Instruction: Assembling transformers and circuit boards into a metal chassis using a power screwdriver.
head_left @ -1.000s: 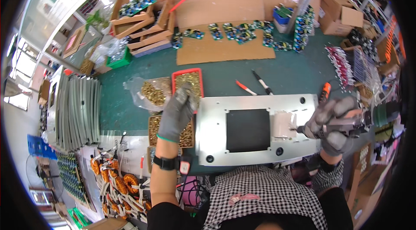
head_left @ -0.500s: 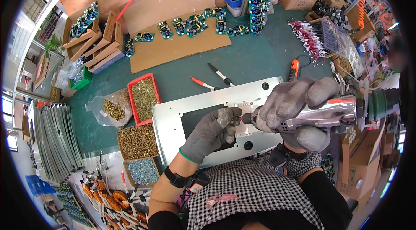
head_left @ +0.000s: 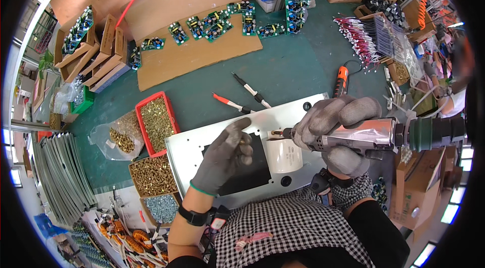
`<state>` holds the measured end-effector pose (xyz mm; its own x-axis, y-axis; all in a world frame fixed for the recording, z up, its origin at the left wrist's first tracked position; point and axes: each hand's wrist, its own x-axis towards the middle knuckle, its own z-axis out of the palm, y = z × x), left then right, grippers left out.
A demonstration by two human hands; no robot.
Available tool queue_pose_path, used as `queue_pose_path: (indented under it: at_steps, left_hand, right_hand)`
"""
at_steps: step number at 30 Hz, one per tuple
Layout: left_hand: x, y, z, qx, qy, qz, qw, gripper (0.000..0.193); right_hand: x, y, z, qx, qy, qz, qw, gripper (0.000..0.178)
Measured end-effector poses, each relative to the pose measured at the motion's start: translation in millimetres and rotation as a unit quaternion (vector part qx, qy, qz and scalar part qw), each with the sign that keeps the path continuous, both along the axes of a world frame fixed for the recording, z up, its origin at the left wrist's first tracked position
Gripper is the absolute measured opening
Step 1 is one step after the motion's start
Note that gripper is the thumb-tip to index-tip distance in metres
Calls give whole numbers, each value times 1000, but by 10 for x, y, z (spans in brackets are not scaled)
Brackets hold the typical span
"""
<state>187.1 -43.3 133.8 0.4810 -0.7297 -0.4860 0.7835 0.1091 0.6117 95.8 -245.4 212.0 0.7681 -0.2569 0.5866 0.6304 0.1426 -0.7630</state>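
Observation:
My gloved right hand [head_left: 336, 129] grips a silver power screwdriver [head_left: 366, 136] with a green and black rear end, held level and pointing left. At its dark tip a small brass-coloured screw [head_left: 276, 132] shows, just above a white cylindrical part [head_left: 284, 156]. That cylinder lies over a silver metal panel [head_left: 189, 144] with a black rectangle [head_left: 247, 164] in its middle. Left of the cylinder, my gloved left hand [head_left: 225, 154] hovers over the black rectangle. Its index finger points up and right while the other fingers curl in; whatever they hold is too small to name.
Left of the panel stand a red tray [head_left: 172, 116] of small brass parts, a bag of fasteners [head_left: 121, 139], a box of screws [head_left: 154, 174] and a box of silvery hardware [head_left: 161, 208]. Beyond the panel lie cables [head_left: 247, 88], an orange-handled tool [head_left: 341, 81] and circuit boards [head_left: 217, 25].
My left hand has drawn away leftward from the screwdriver tip, exposing the screw there. The white cylinder, formerly mostly hidden or differently seen, now shows plainly. The view has shifted slightly.

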Motion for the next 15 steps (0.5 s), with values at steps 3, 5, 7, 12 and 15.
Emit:
queue_pose_path:
  at_steps: [3,5,7,12,15]
  left_hand:
    - [-1,-19,-10,53,-163,-88,981,68]
    - [-59,-35,-13,152,-413,-263,859,78]
    - [-199,-149,-60,168,-576,-260,756,86]
    - [-277,-224,-161,152,-625,-244,725,90]
    - [-290,-218,-186,158,-639,-248,711,89]
  right_hand:
    - [-13,-109,-99,-14,23,-45,999,42]
    - [-51,-124,-174,28,82,-41,995,43]
    - [-66,-159,-257,32,111,-49,992,44]
    - [-104,-259,-380,-42,122,-77,989,43]
    - [-95,-287,-419,-37,112,-48,992,45]
